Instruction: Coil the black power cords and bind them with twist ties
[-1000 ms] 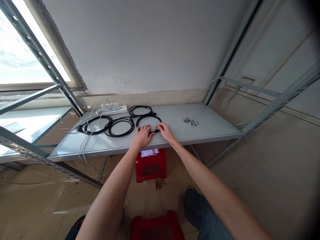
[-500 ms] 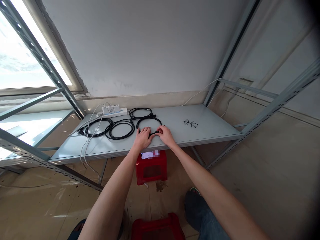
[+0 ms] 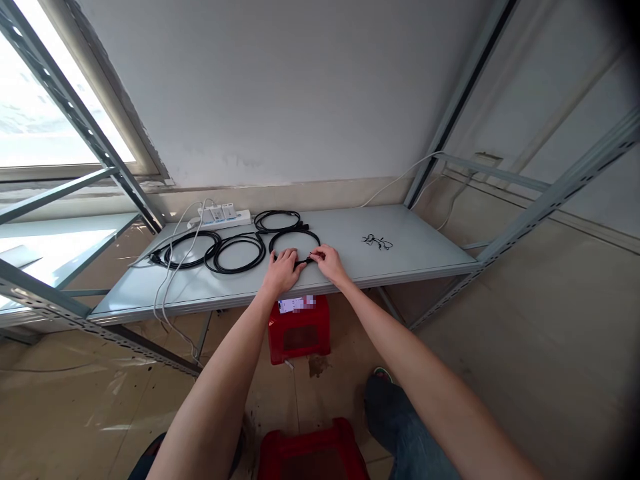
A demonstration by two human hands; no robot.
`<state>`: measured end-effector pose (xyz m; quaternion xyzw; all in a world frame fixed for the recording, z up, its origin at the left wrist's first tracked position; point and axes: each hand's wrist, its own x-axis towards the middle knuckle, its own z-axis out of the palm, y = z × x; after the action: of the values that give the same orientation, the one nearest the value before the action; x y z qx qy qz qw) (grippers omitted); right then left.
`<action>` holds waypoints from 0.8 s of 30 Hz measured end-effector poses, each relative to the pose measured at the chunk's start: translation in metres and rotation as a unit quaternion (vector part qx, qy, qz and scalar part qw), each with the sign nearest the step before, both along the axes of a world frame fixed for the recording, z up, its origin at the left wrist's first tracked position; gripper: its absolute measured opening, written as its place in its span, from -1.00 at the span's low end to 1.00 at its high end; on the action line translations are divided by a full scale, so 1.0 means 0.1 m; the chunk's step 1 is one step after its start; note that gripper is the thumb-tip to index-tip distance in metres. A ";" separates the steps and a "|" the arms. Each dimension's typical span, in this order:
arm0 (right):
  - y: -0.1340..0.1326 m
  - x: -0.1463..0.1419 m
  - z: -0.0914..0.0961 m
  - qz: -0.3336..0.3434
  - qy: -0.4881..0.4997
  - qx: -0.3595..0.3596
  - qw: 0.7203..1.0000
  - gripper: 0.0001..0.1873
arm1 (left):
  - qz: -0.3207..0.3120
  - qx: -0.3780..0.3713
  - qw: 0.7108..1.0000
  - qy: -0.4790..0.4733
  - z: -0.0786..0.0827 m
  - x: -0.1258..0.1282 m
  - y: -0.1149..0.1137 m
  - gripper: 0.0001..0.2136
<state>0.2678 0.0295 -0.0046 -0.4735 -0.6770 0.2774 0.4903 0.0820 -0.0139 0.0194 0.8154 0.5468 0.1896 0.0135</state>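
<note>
On the grey shelf point(image 3: 425, 250), the rightmost coiled cable point(image 3: 296, 235) lay flat near the front edge, its near arc running left to right between the left hand point(image 3: 283, 270) and right hand point(image 3: 330, 262), both pinched onto it, equally close.

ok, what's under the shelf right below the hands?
A red stool with a white label on top stands on the floor under the shelf, below the left hand and right hand holding the black cable coil. The shelf hides the floor farther back.
</note>
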 end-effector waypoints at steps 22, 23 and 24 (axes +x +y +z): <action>-0.03 0.03 0.05 0.020 0.014 -0.026 0.999 -0.78 | -0.001 0.001 1.000 -0.008 0.01 0.02 -0.02 -0.73; -0.02 0.02 0.04 0.022 0.008 -0.025 0.999 -0.77 | 0.001 0.000 1.000 -0.008 0.02 0.02 -0.02 -0.73; -0.02 0.02 0.04 0.024 0.002 -0.024 0.999 -0.77 | 0.003 -0.001 1.000 -0.009 0.02 0.02 -0.02 -0.73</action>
<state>0.2697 0.0276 -0.0009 -0.4677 -0.6804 0.3063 0.4738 0.0841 -0.0162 0.0218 0.8120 0.5494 0.1963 0.0188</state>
